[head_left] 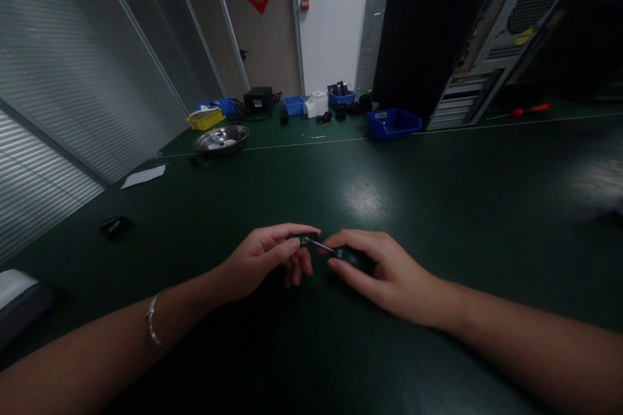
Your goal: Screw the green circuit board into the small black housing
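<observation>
Between thumb and fingers, my left hand (272,253) pinches a small green circuit board (305,240) with a dark part at its far end. My right hand (384,272) is wrapped round the dark handle of a screwdriver (353,259). Its thin metal shaft points left, and the tip meets or nearly meets the board; exact contact is too small to tell. Both hands are close together just over the green tabletop. My fingers hide part of the board.
Along the back stand a metal bowl (222,140), a yellow tray (205,119), a blue bin (393,124), a black power box (259,98) and a computer case (438,39). A small dark object (116,227) and white paper (144,176) lie to the left.
</observation>
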`<state>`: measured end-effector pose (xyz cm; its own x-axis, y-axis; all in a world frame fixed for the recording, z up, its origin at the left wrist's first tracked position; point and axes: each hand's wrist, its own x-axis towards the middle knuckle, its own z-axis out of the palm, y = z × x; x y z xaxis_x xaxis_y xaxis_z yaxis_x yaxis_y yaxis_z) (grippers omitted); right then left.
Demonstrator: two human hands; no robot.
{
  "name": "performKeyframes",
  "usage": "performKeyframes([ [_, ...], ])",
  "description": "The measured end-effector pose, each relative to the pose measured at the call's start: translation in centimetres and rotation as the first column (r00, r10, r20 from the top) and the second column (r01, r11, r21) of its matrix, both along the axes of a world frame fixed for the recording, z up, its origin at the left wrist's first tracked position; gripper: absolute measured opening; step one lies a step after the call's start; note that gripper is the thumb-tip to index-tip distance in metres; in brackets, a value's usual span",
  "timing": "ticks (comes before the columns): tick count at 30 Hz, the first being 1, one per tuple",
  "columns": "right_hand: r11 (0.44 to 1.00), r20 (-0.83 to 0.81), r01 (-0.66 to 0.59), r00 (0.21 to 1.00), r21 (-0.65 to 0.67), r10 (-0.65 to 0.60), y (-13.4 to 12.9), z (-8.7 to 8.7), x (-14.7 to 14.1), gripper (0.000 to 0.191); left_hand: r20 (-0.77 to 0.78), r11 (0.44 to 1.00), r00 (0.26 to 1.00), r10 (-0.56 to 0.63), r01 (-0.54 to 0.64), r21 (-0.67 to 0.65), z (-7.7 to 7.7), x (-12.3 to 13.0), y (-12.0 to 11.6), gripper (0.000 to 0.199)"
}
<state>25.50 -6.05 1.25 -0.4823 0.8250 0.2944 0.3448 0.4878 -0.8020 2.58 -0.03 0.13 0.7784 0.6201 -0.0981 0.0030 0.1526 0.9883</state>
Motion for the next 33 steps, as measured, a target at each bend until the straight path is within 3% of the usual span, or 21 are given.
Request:
performKeyframes([
  [22,0.999,0.058,0.042,0.997,-0.031,-0.040,-0.12,0.16,-0.10,0.015,0.068,0.996,0.996,0.060,-0.056,-0.071,0.24,0.11,-0.04,0.033],
  [33,0.999,0.083,0.027,0.996,-0.039,-0.024,0.07,-0.01,-0.17,0.015,0.056,0.998,0.997,0.044,-0.043,-0.035,0.39,-0.06,-0.23,0.032],
])
